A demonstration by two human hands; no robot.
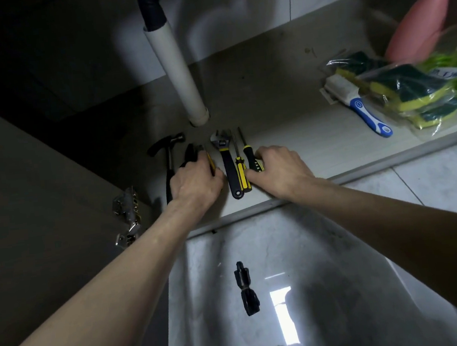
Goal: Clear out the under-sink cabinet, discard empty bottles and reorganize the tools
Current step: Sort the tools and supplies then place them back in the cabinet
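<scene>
Reached into the under-sink cabinet with both hands, tools lined up on the cabinet floor [288,139] just in front of the white drain pipe [176,77]. Left hand [194,181] curled over the pliers [193,152], left of the adjustable wrench [228,164], with the hammer [169,161] further left still. Right hand [280,172] pinched the black screwdriver [249,154] on the wrench's right, thumb and fingers closed on its handle; yellow-striped screwdriver [240,171] lay between the two, untouched. All long axes ran roughly parallel, heads toward the pipe, handles toward the cabinet's front edge. Judged as final straightening of the row: each hand sat already on its own tool, so only small nudges sideways or along the axis seemed needed. Far right of the wrench, sat a blue-handled brush [360,107], bagged sponges [403,91] and a pink bottle [416,21]. Faint print on the green packaging, too blurred to read; no brand legible on any tool. Small black part [245,288] lay on the tiled floor, nearer than the wrench.
</scene>
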